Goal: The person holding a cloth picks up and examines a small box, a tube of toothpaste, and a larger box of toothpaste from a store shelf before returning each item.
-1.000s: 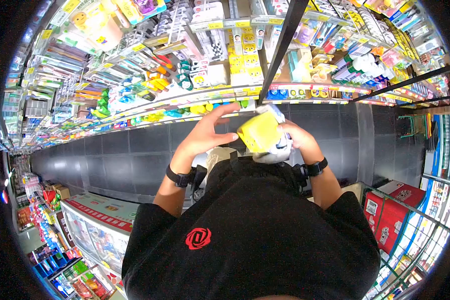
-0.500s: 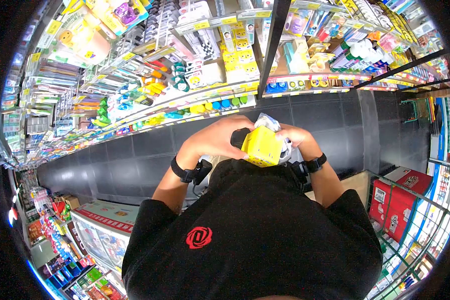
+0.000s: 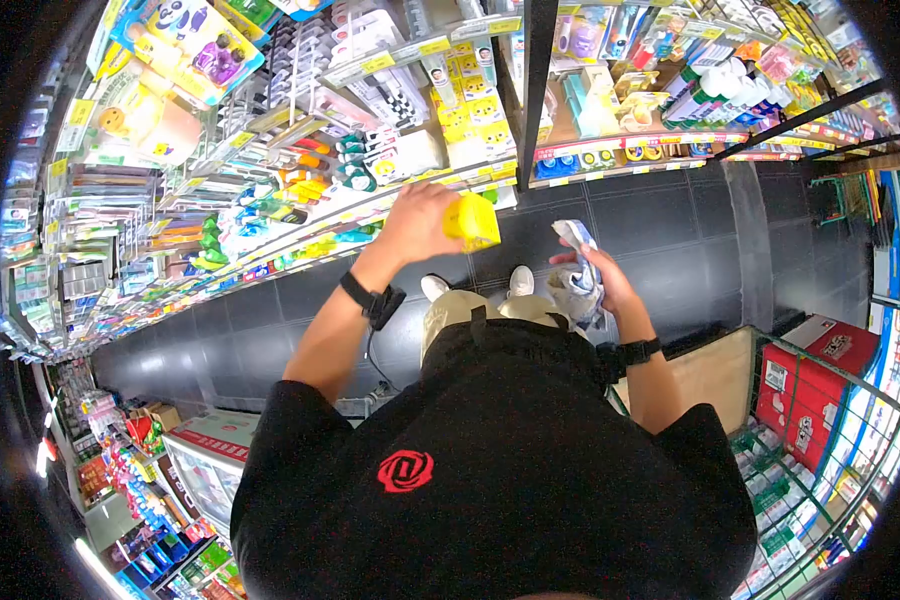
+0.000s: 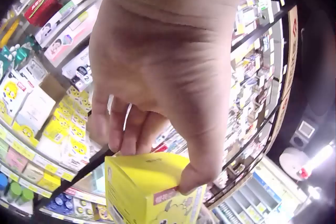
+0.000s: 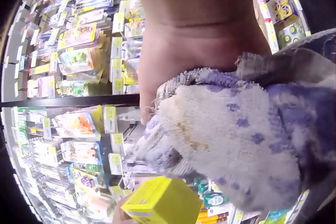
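A yellow box [image 3: 476, 222] is in my left hand [image 3: 420, 222], held over the floor near the lower shelf edge. In the left wrist view the thumb and fingers of my left hand [image 4: 163, 77] pinch the yellow box [image 4: 152, 187] at its upper part. My right hand [image 3: 610, 278] holds a crumpled white and blue cloth [image 3: 576, 284], apart from the box. The right wrist view shows the stained cloth [image 5: 226, 129] hanging over my right hand [image 5: 199, 50], covering most of its fingers, with the yellow box [image 5: 164, 201] beyond it.
Shelves run across the front, with several yellow boxes [image 3: 470, 112] standing beside a black upright post [image 3: 538, 95]. Dark floor tiles [image 3: 660, 235] lie below. A red carton [image 3: 805, 400] and a green wire rack are at the right, a glass-topped cabinet [image 3: 205, 455] at the left.
My left hand has carried the yellow box up and left toward the shelf, away from my right hand. The cloth stays in my right hand, which has moved slightly right.
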